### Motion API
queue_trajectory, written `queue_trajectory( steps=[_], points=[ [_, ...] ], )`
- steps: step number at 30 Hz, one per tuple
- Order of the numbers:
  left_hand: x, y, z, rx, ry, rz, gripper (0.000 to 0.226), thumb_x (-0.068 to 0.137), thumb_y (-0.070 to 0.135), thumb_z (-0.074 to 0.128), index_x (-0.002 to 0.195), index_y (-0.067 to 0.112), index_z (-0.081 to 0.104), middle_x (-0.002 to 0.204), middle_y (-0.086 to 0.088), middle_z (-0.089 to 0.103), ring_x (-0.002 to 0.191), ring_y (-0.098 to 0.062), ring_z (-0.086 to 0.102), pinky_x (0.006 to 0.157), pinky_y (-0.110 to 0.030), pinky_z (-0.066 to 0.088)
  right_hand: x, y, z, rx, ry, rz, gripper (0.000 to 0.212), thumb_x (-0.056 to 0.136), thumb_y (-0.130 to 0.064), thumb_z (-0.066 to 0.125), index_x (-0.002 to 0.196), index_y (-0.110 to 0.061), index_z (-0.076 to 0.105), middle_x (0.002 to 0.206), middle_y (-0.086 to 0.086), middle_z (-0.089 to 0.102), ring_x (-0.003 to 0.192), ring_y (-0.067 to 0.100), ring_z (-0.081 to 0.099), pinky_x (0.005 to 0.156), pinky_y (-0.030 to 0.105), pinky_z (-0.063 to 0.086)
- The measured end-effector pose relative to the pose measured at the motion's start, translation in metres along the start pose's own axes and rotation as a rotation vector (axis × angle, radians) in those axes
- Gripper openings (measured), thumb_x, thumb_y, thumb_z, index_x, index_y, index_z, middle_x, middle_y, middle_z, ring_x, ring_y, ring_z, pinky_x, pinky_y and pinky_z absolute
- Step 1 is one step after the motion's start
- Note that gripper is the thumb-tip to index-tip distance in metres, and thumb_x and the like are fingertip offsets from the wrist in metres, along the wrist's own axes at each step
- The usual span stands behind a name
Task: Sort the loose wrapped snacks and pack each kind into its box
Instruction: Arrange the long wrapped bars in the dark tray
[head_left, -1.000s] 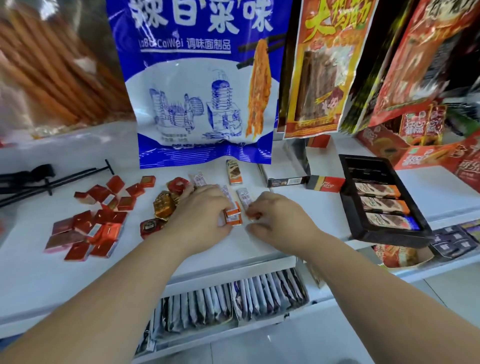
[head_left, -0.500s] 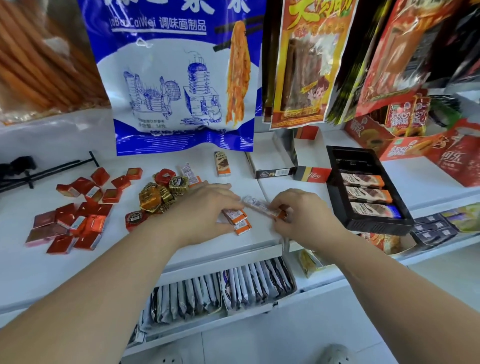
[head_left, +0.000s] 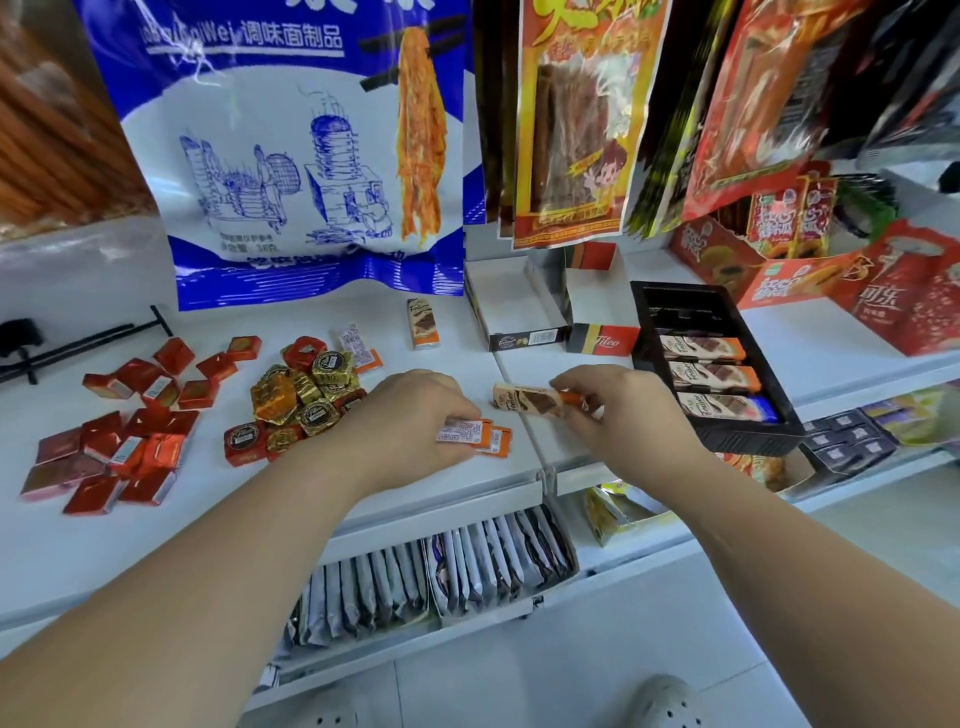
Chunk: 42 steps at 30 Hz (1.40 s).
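Observation:
My right hand (head_left: 621, 410) pinches a long orange-ended chocolate bar (head_left: 530, 401) by its right end, just above the white shelf (head_left: 260, 525). My left hand (head_left: 410, 421) presses down on a few orange-ended bars (head_left: 480, 435) lying on the shelf. A black tray box (head_left: 727, 441) to the right holds three such bars (head_left: 706, 375). Red square snacks (head_left: 130, 431) are spread at the left. Gold and red round-label snacks (head_left: 301, 400) are piled beside my left hand. One more bar (head_left: 423, 323) lies further back.
A big blue and white noodle bag (head_left: 291, 156) hangs behind the shelf, with orange and red packs (head_left: 571, 119) to its right. An open white box (head_left: 519, 317) and a red Tileo box (head_left: 605, 340) stand at the back. Grey sachets (head_left: 431, 577) fill the lower shelf.
My right hand has lifted one bar out of the small pile and moved it right, towards the black tray. My left hand stays on the remaining bars.

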<state>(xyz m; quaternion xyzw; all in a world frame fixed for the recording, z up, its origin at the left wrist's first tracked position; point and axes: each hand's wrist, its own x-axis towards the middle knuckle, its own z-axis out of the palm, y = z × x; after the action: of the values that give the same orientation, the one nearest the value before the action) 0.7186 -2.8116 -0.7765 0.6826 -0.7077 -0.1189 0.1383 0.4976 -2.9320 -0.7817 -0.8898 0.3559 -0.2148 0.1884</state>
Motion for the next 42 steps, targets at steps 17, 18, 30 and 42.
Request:
queue_trajectory(
  steps=[17,18,30,42],
  points=[
    [0.004,0.023,-0.004,-0.888,0.162,-0.420,0.048,0.084,0.051,0.064,0.092,0.004,0.071,0.081,-0.005,0.066,0.078,-0.018,0.054,0.072,-0.034,0.041,0.004,-0.021,-0.029,0.676,-0.111,0.197,0.036,0.079,-0.009,0.080,0.112,-0.014,0.069,0.087,0.015,0.073,0.083,0.032,0.068,0.077,0.033,0.059],
    [0.004,0.026,-0.003,-0.921,0.146,-0.405,0.053,0.082,0.053,0.064,0.093,0.001,0.069,0.083,-0.007,0.064,0.079,-0.018,0.052,0.075,-0.035,0.039,0.005,-0.022,-0.027,0.681,-0.098,0.199,0.037,0.078,-0.009,0.081,0.113,-0.014,0.069,0.088,0.015,0.073,0.085,0.033,0.068,0.080,0.034,0.059],
    [0.005,0.055,0.004,-1.268,0.081,-0.431,0.020,0.099,0.010,0.053,0.106,0.001,0.070,0.094,-0.020,0.074,0.076,-0.023,0.069,0.062,-0.031,0.057,0.006,-0.016,-0.020,0.721,-0.178,0.240,0.019,0.093,-0.012,0.065,0.110,-0.010,0.073,0.086,0.007,0.075,0.067,0.006,0.061,0.066,0.019,0.051],
    [0.009,0.066,0.002,-1.193,0.162,-0.401,0.016,0.096,0.018,0.060,0.104,0.015,0.074,0.094,-0.007,0.076,0.082,-0.016,0.071,0.068,-0.027,0.056,0.009,-0.024,-0.013,0.852,-0.022,0.201,0.015,0.091,-0.007,0.067,0.104,-0.004,0.073,0.084,0.011,0.074,0.070,0.012,0.064,0.068,0.025,0.056]
  ],
)
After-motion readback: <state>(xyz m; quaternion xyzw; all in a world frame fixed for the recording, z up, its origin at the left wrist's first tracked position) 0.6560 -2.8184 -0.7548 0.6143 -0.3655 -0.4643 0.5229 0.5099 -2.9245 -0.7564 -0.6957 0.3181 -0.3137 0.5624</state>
